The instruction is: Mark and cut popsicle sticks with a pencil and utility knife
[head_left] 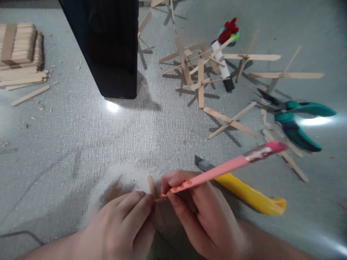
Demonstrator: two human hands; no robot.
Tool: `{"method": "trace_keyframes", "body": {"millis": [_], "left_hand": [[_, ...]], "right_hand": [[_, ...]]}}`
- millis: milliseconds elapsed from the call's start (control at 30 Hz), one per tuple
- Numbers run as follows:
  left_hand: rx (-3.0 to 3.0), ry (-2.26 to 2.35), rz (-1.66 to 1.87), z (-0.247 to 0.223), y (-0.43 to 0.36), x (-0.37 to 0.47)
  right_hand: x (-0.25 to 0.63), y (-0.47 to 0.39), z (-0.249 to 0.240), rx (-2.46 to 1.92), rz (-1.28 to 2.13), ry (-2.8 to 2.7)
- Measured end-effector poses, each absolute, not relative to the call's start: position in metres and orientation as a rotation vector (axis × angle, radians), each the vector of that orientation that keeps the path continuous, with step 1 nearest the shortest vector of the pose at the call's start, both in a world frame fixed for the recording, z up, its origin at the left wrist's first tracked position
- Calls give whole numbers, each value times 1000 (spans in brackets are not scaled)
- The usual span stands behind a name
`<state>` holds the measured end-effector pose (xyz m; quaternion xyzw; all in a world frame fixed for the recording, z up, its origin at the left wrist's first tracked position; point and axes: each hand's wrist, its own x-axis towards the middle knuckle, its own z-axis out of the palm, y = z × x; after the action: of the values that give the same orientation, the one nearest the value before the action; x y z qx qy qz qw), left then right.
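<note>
My right hand [210, 216] is closed around a pink pencil [222, 169] with a metal ferrule and a pink eraser, which points up to the right. Its lower end meets a small wooden craft stick [151, 185] between my hands. My left hand [121, 225] is closed with its fingertips on the stick, and they hide part of it. Another short wooden piece crosses the stick at the pencil end. Just beyond my right hand lies a yellow utility knife [244, 193] with its blade end toward the upper left.
A black phone-like slab [116, 54] stands at the upper left. Bundled craft sticks [18, 43] lie at far left. Several crossed-stick pieces [230, 122] spread over the upper right, near a white marker [222, 66], red fuzzy bits [229, 30] and green-handled pliers [291, 115].
</note>
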<state>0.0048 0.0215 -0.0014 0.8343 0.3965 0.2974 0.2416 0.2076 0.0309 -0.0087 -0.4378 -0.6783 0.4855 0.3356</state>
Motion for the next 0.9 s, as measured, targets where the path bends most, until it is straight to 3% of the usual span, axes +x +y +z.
{"method": "trace_keyframes", "body": {"millis": [167,333,567,700,900], "left_hand": [[2679,844,792,1,15,-7],[2518,1178,754,11,-3,-8],[2441,681,785,9,30,-20],[2364,917,966,8,48,-25],[2392,1266,785,-1,46,-27]], "right_hand": [[216,23,-11,-1092,1226,-1651],[221,18,-8,-1006,1179,-1578],[222,16,-10,-969,1154,-1587],[222,17,-7,-996,1093,-1602],[220,17,-7,-993,987,-1573]]}}
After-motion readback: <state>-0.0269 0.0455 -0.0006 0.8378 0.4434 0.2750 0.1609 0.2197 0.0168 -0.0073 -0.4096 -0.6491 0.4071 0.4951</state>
